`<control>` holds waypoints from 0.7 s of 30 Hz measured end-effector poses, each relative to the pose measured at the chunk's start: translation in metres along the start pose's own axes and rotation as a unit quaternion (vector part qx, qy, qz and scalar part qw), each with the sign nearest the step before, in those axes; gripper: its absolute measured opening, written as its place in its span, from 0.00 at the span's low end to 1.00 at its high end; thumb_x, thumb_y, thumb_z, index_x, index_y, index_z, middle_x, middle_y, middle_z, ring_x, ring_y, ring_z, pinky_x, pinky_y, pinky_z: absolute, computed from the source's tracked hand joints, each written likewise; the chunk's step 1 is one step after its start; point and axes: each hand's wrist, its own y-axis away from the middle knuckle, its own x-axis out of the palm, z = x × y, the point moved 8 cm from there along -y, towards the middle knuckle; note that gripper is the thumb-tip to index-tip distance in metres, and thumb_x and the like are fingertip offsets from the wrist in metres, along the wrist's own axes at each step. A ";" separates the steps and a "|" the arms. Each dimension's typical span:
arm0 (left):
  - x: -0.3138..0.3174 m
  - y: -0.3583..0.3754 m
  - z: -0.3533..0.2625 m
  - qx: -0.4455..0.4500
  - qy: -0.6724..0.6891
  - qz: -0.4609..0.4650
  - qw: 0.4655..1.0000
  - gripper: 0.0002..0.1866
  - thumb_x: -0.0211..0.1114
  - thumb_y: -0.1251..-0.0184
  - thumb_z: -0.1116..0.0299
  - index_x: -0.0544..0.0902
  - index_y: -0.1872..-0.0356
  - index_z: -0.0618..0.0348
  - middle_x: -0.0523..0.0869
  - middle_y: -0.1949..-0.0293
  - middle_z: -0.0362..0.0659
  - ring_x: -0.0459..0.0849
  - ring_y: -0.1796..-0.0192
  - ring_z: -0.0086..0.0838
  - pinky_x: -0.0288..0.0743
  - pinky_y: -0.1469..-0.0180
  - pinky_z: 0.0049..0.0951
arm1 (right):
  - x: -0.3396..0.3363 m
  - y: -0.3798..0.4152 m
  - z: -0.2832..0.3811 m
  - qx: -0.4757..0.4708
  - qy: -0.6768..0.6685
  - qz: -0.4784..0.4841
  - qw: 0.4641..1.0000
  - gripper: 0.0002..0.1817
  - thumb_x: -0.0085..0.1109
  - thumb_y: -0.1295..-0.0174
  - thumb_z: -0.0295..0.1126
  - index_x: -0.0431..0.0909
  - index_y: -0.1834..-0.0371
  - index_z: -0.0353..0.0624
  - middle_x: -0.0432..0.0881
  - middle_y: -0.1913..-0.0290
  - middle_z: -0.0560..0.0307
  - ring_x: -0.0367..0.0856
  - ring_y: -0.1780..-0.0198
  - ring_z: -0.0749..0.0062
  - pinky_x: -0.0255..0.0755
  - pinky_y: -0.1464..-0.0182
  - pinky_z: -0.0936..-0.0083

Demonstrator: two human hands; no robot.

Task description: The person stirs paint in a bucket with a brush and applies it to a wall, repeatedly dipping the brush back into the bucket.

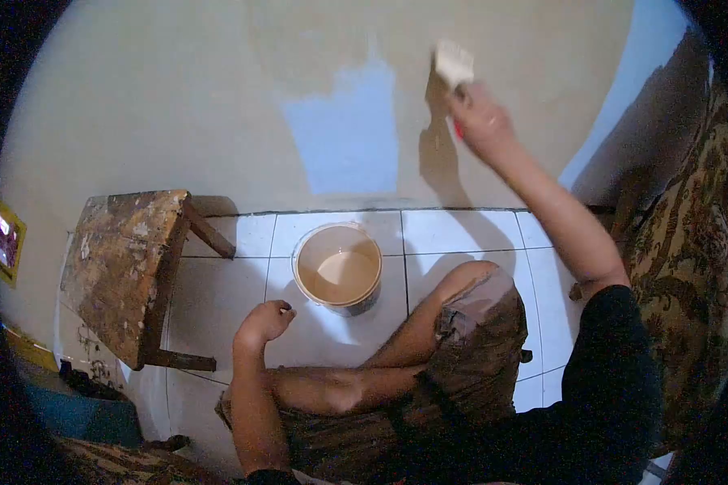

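My right hand [487,125] is raised against the wall with its fingers closed round the handle of a wide paint brush [454,65], whose pale bristles point up and to the left. My left hand [268,322] hangs near my left knee, its fingers curled; whatever it may hold cannot be made out. Just beyond and to the right of it stands a round bucket [337,265] with beige paint inside. The wall is coated beige, and a light blue patch [346,133] shows above the bucket.
A paint-spattered wooden stool [125,263] stands at the left by the wall. Patterned upholstered furniture [687,267] lies close to my right arm. My crossed legs rest on white floor tiles [453,233]. A blue container [85,412] is at the lower left.
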 end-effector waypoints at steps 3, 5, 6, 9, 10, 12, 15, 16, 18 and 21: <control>0.008 -0.001 0.009 -0.005 -0.005 0.010 1.000 0.20 0.55 0.39 0.57 0.80 0.55 0.63 0.82 0.57 0.55 0.80 0.54 0.46 0.72 0.49 0.37 | 0.089 0.075 0.025 -0.033 -0.115 0.156 0.980 0.17 0.54 0.52 0.29 0.71 0.57 0.37 0.73 0.57 0.47 0.75 0.59 0.57 0.75 0.65 0.63; 0.013 0.001 0.016 -0.019 0.000 0.019 1.000 0.19 0.56 0.40 0.58 0.79 0.55 0.63 0.82 0.57 0.54 0.81 0.55 0.46 0.72 0.49 0.37 | 0.120 0.129 0.062 -0.054 -0.168 0.227 0.958 0.17 0.54 0.53 0.30 0.73 0.59 0.34 0.73 0.57 0.45 0.75 0.58 0.56 0.76 0.61 0.64; 0.011 0.006 0.013 -0.018 -0.002 0.036 0.999 0.19 0.57 0.40 0.59 0.79 0.54 0.61 0.82 0.57 0.54 0.81 0.54 0.45 0.72 0.48 0.37 | 0.132 0.152 0.070 -0.020 -0.187 0.251 0.950 0.16 0.54 0.53 0.30 0.74 0.60 0.36 0.73 0.57 0.46 0.75 0.58 0.56 0.76 0.61 0.64; 0.020 0.001 0.025 -0.018 0.026 0.023 0.999 0.19 0.58 0.41 0.58 0.79 0.53 0.59 0.82 0.57 0.53 0.80 0.54 0.45 0.71 0.48 0.37 | 0.134 0.143 0.056 -0.018 -0.178 0.239 0.955 0.14 0.55 0.53 0.30 0.75 0.61 0.39 0.73 0.56 0.47 0.75 0.57 0.56 0.77 0.61 0.65; 0.020 -0.003 0.031 -0.023 0.023 0.011 0.999 0.19 0.58 0.41 0.58 0.79 0.53 0.59 0.82 0.57 0.53 0.80 0.54 0.45 0.71 0.48 0.37 | 0.121 0.129 0.054 -0.035 -0.149 0.226 0.962 0.13 0.55 0.53 0.30 0.75 0.62 0.40 0.73 0.56 0.48 0.75 0.57 0.57 0.77 0.62 0.65; 0.025 -0.009 0.031 -0.009 0.009 0.023 1.000 0.19 0.58 0.41 0.58 0.80 0.53 0.59 0.82 0.57 0.53 0.80 0.53 0.44 0.71 0.47 0.37 | 0.085 0.083 0.012 0.051 -0.079 0.165 0.982 0.12 0.56 0.53 0.29 0.74 0.63 0.41 0.73 0.57 0.49 0.75 0.57 0.57 0.76 0.62 0.65; 0.019 -0.010 0.024 -0.017 -0.004 0.036 0.999 0.19 0.57 0.41 0.58 0.79 0.53 0.59 0.82 0.56 0.52 0.81 0.54 0.44 0.72 0.48 0.37 | -0.008 0.014 -0.026 0.061 -0.053 0.020 0.996 0.14 0.55 0.53 0.24 0.73 0.60 0.41 0.72 0.62 0.49 0.73 0.59 0.54 0.73 0.63 0.63; 0.022 -0.013 0.026 -0.018 -0.005 0.044 0.999 0.19 0.57 0.41 0.58 0.79 0.53 0.59 0.82 0.56 0.52 0.81 0.54 0.44 0.72 0.48 0.37 | -0.028 0.002 -0.031 0.050 -0.031 -0.017 0.998 0.15 0.55 0.53 0.24 0.73 0.59 0.42 0.71 0.62 0.49 0.73 0.59 0.54 0.73 0.64 0.64; 0.027 -0.020 0.030 0.003 -0.043 0.042 0.998 0.18 0.58 0.41 0.60 0.79 0.53 0.60 0.83 0.57 0.52 0.81 0.55 0.43 0.73 0.50 0.36 | -0.037 -0.005 -0.041 0.051 -0.011 -0.039 0.998 0.14 0.55 0.53 0.25 0.73 0.60 0.42 0.71 0.64 0.51 0.74 0.59 0.56 0.74 0.65 0.66; 0.033 -0.018 0.034 -0.025 0.026 0.069 0.997 0.17 0.59 0.41 0.63 0.79 0.52 0.60 0.83 0.57 0.52 0.82 0.57 0.41 0.74 0.52 0.35 | 0.019 0.044 -0.045 0.068 -0.042 -0.007 0.997 0.14 0.56 0.55 0.28 0.73 0.62 0.41 0.72 0.62 0.52 0.74 0.58 0.58 0.75 0.65 0.68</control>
